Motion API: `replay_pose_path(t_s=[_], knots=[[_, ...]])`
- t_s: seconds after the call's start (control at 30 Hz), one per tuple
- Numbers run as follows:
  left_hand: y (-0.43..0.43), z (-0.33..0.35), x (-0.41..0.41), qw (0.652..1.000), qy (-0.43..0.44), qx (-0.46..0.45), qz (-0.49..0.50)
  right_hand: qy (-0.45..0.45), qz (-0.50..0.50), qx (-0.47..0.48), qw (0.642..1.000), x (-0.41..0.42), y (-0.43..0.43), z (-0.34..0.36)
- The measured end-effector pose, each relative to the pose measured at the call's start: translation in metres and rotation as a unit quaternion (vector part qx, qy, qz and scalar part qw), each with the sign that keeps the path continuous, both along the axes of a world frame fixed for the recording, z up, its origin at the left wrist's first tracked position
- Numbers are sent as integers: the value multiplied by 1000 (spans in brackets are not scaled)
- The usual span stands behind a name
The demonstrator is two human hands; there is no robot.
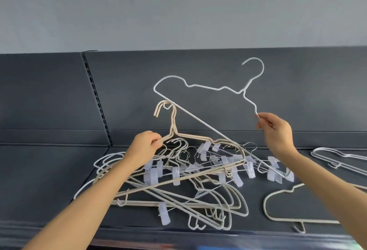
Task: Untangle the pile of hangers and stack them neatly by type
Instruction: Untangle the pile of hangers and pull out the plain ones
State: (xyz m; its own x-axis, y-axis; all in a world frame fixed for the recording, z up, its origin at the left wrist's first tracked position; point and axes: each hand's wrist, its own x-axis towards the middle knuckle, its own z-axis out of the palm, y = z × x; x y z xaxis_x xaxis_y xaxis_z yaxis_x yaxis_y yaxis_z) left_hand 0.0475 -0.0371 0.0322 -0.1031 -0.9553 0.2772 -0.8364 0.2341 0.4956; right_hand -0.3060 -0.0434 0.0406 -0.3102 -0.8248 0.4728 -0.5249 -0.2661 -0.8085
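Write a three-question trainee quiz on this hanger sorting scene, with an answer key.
1. True or false: the right hand holds a white hanger raised above the pile.
2. What seems hooked over that hanger's long bar? A) the beige hangers gripped by the left hand; B) a clip hanger; C) a belt.
3. Fill in: the separate stack of white hangers lies on the shelf to the pile's ____.
Key: 1 true; 2 A; 3 right.
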Motion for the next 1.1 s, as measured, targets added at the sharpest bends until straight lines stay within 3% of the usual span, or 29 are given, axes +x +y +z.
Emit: replay_pose_path(t_s=[0.33,0.63,0.93,1.1], knots=[[5,10,22,999,16,-48,4,-69,-26,-57,996,2,6,8],[9,16,29,997,30,-64,10,-77,-52,-51,994,10,16,13],[12,32,28,989,10,-138,-51,-85,-81,-41,992,12,23,20],[12,40,15,984,-17,-131,-118,-64,-79,-27,994,8,32,24]])
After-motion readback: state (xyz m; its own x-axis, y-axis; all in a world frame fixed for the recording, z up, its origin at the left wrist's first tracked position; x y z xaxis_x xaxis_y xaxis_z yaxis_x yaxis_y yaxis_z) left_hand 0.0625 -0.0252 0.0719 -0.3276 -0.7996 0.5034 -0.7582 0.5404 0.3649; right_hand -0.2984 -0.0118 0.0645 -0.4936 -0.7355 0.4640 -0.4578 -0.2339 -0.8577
